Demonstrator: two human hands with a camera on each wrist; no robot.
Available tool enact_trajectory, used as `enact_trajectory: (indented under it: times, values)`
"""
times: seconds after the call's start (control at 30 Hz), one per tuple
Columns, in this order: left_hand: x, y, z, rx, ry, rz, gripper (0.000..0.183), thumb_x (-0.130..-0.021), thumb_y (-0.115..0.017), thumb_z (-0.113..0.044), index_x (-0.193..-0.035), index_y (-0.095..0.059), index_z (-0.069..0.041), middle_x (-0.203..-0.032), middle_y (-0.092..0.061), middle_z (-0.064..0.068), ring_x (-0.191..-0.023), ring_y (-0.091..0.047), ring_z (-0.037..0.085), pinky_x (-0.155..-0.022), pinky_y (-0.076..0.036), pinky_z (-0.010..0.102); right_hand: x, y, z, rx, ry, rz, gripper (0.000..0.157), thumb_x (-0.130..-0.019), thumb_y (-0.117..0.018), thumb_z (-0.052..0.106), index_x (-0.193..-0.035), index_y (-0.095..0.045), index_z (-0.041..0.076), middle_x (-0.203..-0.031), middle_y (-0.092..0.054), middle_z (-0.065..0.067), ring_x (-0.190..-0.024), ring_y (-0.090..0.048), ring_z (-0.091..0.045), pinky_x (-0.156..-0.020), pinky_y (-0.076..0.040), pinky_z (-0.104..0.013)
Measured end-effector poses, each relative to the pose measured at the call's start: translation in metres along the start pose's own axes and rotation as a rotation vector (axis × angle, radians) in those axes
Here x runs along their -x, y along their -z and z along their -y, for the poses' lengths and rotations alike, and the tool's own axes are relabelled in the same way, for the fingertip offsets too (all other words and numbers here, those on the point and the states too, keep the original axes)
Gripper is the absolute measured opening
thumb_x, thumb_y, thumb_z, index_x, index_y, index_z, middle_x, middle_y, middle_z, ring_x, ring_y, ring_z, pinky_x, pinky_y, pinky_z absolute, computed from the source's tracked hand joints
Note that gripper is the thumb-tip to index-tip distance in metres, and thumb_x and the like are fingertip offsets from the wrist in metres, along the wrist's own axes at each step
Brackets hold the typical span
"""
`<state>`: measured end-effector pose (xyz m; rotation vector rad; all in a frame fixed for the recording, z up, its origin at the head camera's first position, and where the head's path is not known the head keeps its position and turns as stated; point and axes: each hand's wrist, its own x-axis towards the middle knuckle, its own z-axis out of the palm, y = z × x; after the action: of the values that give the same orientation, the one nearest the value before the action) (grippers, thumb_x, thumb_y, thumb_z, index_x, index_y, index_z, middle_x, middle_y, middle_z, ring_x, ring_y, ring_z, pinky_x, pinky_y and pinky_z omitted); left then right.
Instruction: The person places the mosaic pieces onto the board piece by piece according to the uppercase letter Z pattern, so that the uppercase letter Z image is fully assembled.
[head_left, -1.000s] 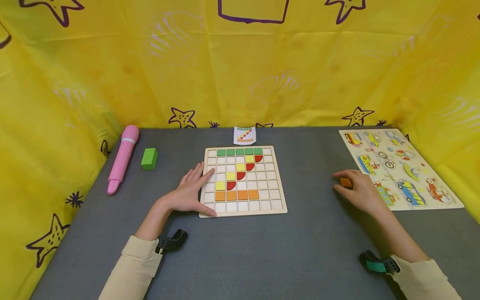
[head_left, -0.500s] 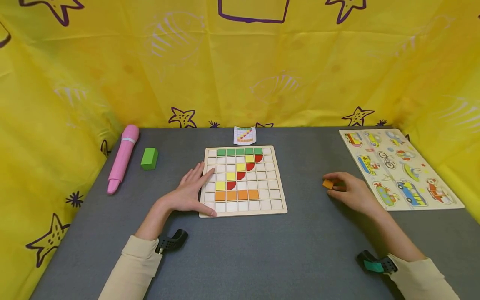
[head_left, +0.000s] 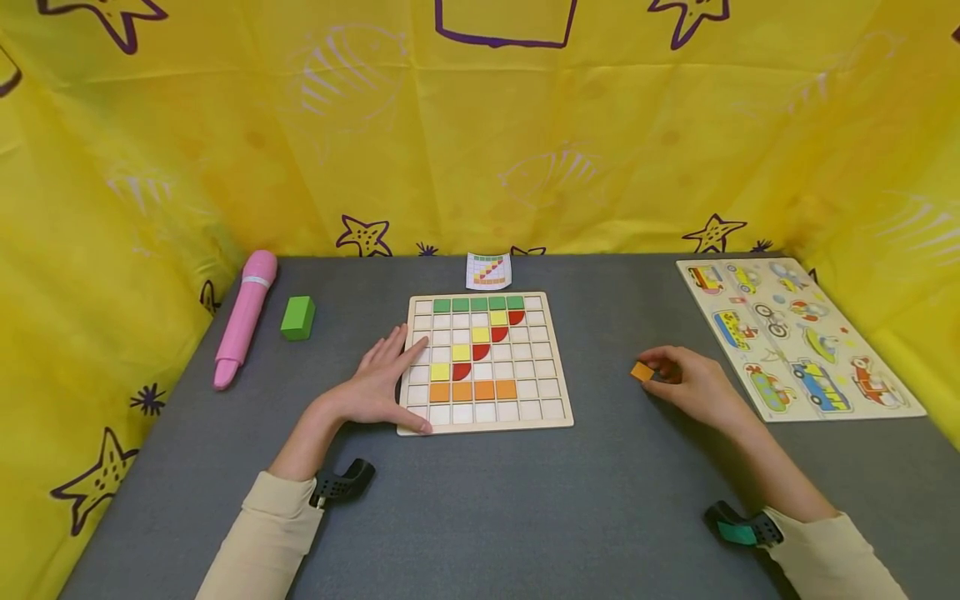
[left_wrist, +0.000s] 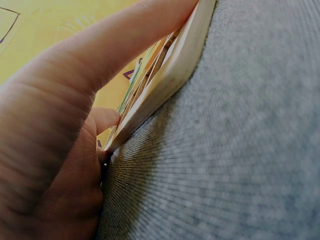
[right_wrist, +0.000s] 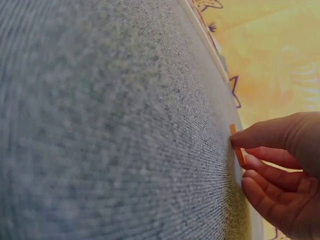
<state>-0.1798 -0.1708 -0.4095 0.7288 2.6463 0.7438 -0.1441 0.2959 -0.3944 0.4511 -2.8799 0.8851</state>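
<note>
A wooden grid board (head_left: 531, 409) lies mid-table. It carries a row of green tiles at the top, a diagonal of yellow squares with red quarter-round tiles, and several orange squares in a lower row. My left hand (head_left: 375, 387) rests on the board's left edge, fingers spread and straight, the thumb at the near corner. To the board's right, my right hand (head_left: 693, 385) pinches an orange square tile (head_left: 642, 372) between thumb and fingers. In the right wrist view the tile (right_wrist: 238, 145) appears edge-on, just above the grey table.
A small card (head_left: 489, 272) with a coloured pattern stands behind the board. At the left lie a pink microphone-shaped toy (head_left: 246, 321) and a green block (head_left: 298, 318). A picture puzzle board (head_left: 795, 333) lies at the right. Yellow patterned cloth (head_left: 480, 150) hangs around the table.
My right hand has moved left, away from the picture puzzle board, with the orange tile, which now shows more beyond the fingertips. The left hand and the grid board have stayed still.
</note>
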Motion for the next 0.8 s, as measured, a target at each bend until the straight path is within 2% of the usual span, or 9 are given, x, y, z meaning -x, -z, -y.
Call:
enact_trajectory:
  times: [0.17,0.4,0.6,0.8]
  values:
    - [0.0,0.0,0.001,-0.002,0.001,0.006,0.129,-0.062,-0.083,-0.063,-0.157,-0.014,-0.01,-0.161,0.008,0.019,-0.147,0.01,0.033,-0.114,0.001,0.056,-0.003,-0.002,0.005,-0.018,0.0,0.001,0.029,-0.083,-0.077,0.011,-0.111,-0.07,0.005,-0.098,-0.069,-0.008,-0.084,-0.061,-0.02,-0.069,-0.049,-0.027]
    - [0.0,0.0,0.001,-0.009,0.002,0.008,0.128,-0.063,-0.082,-0.063,-0.157,-0.014,-0.01,-0.161,0.009,0.019,-0.147,0.009,0.034,-0.114,0.0,0.056,-0.014,-0.015,0.023,-0.09,-0.017,0.052,0.03,-0.084,-0.076,0.009,-0.113,-0.069,0.004,-0.102,-0.068,-0.009,-0.086,-0.061,-0.021,-0.073,-0.052,-0.031]
    - [0.0,0.0,0.001,-0.002,0.003,0.009,0.129,-0.062,-0.082,-0.064,-0.157,-0.014,-0.01,-0.161,0.009,0.019,-0.147,0.01,0.033,-0.114,0.001,0.056,-0.025,-0.031,0.042,-0.137,0.038,0.087,0.03,-0.083,-0.076,0.007,-0.112,-0.069,0.006,-0.101,-0.068,-0.006,-0.086,-0.06,-0.018,-0.074,-0.053,-0.034]
    - [0.0,0.0,0.001,-0.003,0.002,0.004,0.129,-0.062,-0.082,-0.063,-0.157,-0.014,-0.01,-0.161,0.009,0.019,-0.148,0.01,0.033,-0.114,0.0,0.056,-0.035,-0.047,0.066,-0.197,0.093,0.177,0.031,-0.082,-0.078,0.008,-0.112,-0.069,0.006,-0.098,-0.067,-0.001,-0.085,-0.059,-0.017,-0.075,-0.052,-0.034]
